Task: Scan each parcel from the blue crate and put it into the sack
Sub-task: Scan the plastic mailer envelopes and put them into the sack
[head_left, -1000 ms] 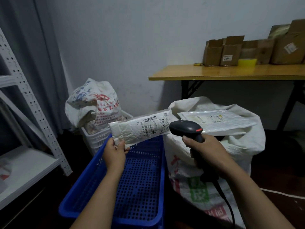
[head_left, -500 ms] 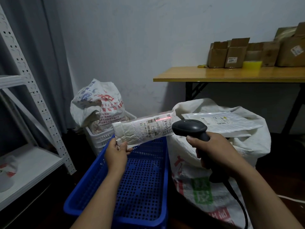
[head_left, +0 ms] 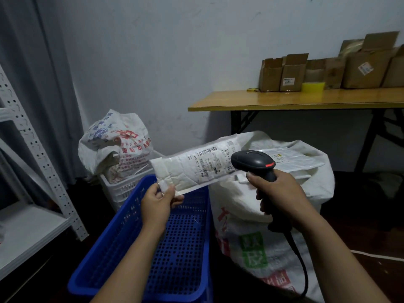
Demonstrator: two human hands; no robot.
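White padded parcel (head_left: pixel 196 167), label side up, was held in the air over the far end of the blue crate (head_left: pixel 122 237), long axis rising from lower left toward the sack (head_left: pixel 247 215). Left hand (head_left: pixel 157 204) pinched its lower-left corner, so nearly all its length lay beyond the grip. Right hand (head_left: pixel 282 197) wrapped the handle of a black scanner (head_left: pixel 253 162), whose head sat at the parcel's right end.

Left grip (head_left: pixel 158 201) and right grip (head_left: pixel 282 197) bare, forearms (head_left: pixel 341 259) apparently bare throughout.
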